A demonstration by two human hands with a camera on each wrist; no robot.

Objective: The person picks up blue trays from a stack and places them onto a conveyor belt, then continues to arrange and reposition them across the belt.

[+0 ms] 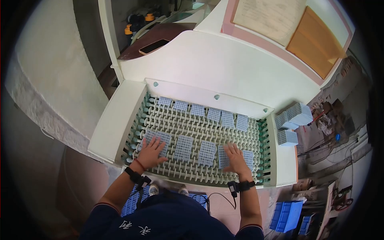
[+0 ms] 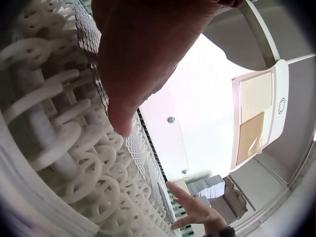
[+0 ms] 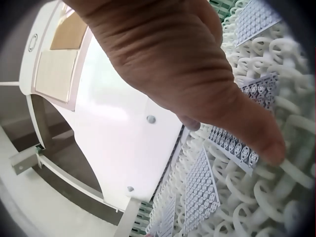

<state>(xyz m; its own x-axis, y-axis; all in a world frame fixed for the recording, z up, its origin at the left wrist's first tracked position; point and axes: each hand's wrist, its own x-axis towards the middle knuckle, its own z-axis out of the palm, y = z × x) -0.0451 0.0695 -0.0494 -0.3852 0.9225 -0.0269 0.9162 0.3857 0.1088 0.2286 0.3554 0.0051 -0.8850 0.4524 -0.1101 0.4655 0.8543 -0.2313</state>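
Observation:
Grey gridded panels lie in two rows on a bed of white roller wheels (image 1: pixel 180 171). My left hand (image 1: pixel 150 155), fingers spread, is over the leftmost near panel (image 1: pixel 163 138). My right hand (image 1: pixel 237 161), its fingers extended, is over a near panel (image 1: pixel 222 154), with another panel (image 1: pixel 248 158) beside it. Between the hands lie two more panels, one left (image 1: pixel 183 148) and one right (image 1: pixel 207 153). The far row runs below the white wall, including a panel (image 1: pixel 213 114). In the right wrist view the thumb of my right hand (image 3: pixel 197 74) extends past a panel (image 3: pixel 232 148).
Stacks of similar panels (image 1: pixel 287 137) stand on the machine's right ledge (image 1: pixel 286 160). A phone (image 1: pixel 154 47) lies on a dark surface behind. The white machine wall (image 1: pixel 216 68) rises beyond the rollers. Blue crates (image 1: pixel 286 216) are at the lower right.

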